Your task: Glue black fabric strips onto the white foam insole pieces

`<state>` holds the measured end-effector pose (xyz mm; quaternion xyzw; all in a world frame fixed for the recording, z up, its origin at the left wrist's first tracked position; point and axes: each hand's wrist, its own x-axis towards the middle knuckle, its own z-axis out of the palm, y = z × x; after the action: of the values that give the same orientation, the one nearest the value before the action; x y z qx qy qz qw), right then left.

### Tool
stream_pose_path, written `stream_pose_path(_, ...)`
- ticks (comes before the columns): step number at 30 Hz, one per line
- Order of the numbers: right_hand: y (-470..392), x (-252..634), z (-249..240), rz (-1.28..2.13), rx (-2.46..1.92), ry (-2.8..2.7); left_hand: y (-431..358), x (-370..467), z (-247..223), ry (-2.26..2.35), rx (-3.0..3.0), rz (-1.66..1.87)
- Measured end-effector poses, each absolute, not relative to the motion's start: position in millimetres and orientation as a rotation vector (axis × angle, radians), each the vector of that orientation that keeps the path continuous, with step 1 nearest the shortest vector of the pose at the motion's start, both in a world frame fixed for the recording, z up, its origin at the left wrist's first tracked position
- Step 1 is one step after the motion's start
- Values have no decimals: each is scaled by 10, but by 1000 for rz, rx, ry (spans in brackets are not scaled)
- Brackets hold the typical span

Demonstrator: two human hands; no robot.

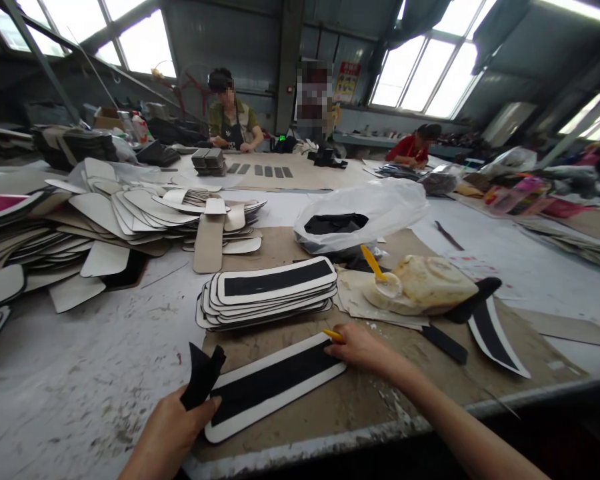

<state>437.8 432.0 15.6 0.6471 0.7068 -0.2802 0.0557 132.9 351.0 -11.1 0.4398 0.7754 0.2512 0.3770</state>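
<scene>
A white panel with a black strip (275,380) lies on brown board near the table's front edge. My left hand (180,420) is closed round folded black strips (203,377), its thumb at the panel's left end. At the panel's right end, my right hand (355,345) holds a small yellow tool (333,335) in a pinch. Just behind lies a stack of similar panels (267,290). To its right, a glue-stained container (430,283) has a yellow spatula (373,263) standing in its opening.
Piles of white and beige panels (110,213) cover the left. A plastic bag with black material (360,213) sits behind the stack. A curved panel (497,340) and black strip (445,343) lie right. Two people (235,123) sit across the tables.
</scene>
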Motion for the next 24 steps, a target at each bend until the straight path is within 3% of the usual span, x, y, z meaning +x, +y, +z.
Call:
stream_pose_path(12, 4220, 4545, 261, -719, 2142, 2305, 3522, 1340, -69, 1905, 1078, 671)
stream_pose_path(19, 4163, 4470, 166, -1047, 2080, 2377, 3456, 1261, 67, 1664, 900, 774)
stream_pose_path(24, 4071, 4444, 310, -1677, 2221, 2173, 3312, 1165, 154, 1462, 740, 872)
